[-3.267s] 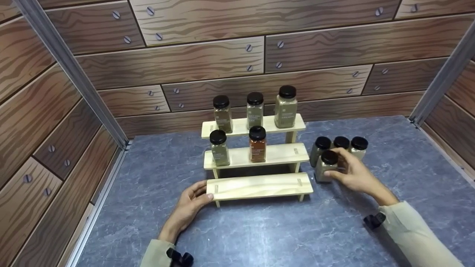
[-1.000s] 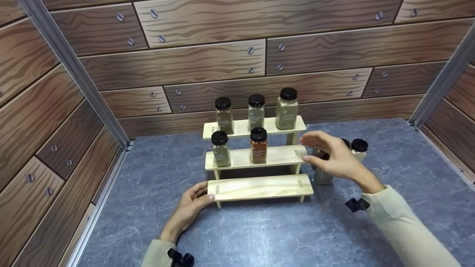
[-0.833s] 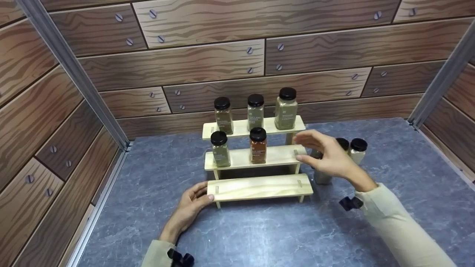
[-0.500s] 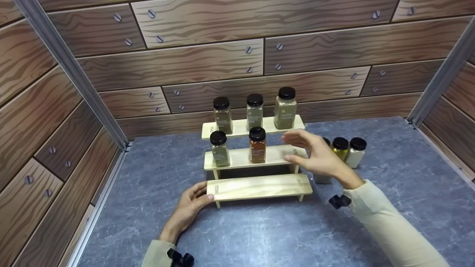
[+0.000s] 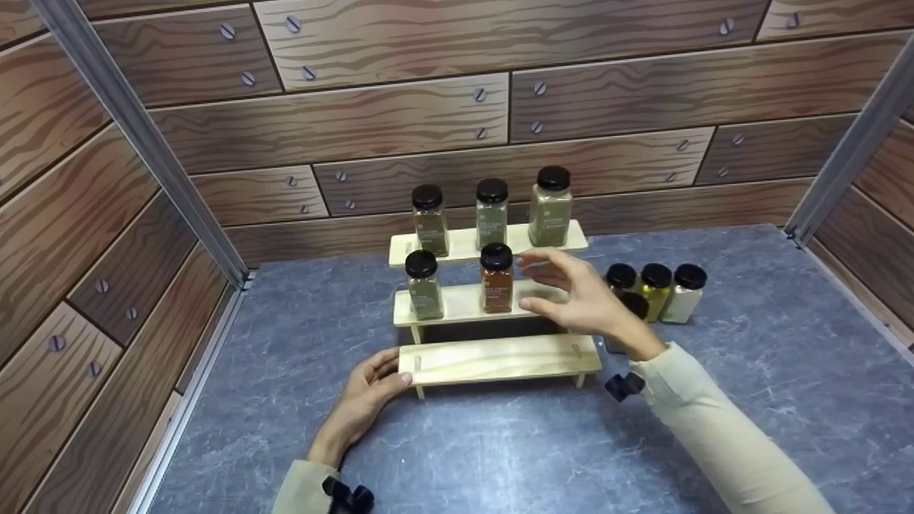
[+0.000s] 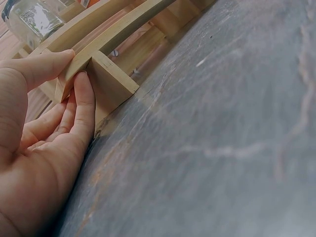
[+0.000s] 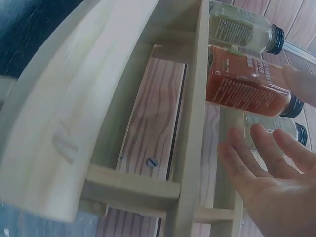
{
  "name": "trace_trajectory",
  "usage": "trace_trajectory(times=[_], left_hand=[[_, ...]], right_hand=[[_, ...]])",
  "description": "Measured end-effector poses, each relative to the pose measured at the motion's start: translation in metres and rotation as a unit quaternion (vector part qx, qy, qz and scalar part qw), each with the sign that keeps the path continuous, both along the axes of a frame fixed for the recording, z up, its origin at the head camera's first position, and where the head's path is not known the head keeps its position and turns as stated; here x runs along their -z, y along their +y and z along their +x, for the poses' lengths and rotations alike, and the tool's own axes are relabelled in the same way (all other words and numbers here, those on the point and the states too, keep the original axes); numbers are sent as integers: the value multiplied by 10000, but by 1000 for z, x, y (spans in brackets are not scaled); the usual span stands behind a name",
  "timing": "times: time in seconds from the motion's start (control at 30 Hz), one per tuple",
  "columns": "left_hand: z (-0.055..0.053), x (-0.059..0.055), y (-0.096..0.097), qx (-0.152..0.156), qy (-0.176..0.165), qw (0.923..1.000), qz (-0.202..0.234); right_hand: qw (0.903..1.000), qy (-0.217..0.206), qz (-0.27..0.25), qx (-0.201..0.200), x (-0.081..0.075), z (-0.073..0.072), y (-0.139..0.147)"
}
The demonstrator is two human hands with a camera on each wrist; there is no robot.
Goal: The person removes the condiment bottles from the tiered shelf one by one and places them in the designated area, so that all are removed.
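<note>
A three-step wooden spice rack (image 5: 500,360) stands on the table in the head view. My left hand (image 5: 364,392) pinches the left end of its lowest step; the left wrist view shows thumb above and fingers (image 6: 85,98) beneath the board. My right hand (image 5: 582,300) is over the right part of the middle step, fingers spread and holding nothing. Just left of its fingertips stands an orange-red spice jar (image 5: 496,289) with a black lid. The right wrist view shows that red jar (image 7: 247,86) beside the thumb; whether they touch I cannot tell.
A green spice jar (image 5: 425,293) stands left on the middle step. Three more jars, including a tall one (image 5: 550,214), line the top step. Right of the rack several jars cluster on the table, among them a yellow one (image 5: 655,293) and a white one (image 5: 683,296).
My right hand has let go of the jar at the front of the right cluster and moved left over the middle step, toward the red jar. The left hand has stayed on the rack.
</note>
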State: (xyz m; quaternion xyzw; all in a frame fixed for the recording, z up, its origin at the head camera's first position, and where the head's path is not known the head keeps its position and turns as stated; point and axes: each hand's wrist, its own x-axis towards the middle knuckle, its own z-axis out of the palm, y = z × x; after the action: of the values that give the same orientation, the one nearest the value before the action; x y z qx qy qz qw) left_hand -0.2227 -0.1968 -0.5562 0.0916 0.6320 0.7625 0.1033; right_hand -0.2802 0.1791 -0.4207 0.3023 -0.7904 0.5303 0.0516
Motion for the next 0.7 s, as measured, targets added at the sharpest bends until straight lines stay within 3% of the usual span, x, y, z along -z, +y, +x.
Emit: trace_trajectory(times=[0.6,0.7], left_hand=[[0,-1,0,25,-32,10000,-44],[-1,0,0,30,-15,10000,-37]], right_hand=[[9963,-652,-559,2,9,-13,-33],[9969,-573,-545,53,10,-14,-37]])
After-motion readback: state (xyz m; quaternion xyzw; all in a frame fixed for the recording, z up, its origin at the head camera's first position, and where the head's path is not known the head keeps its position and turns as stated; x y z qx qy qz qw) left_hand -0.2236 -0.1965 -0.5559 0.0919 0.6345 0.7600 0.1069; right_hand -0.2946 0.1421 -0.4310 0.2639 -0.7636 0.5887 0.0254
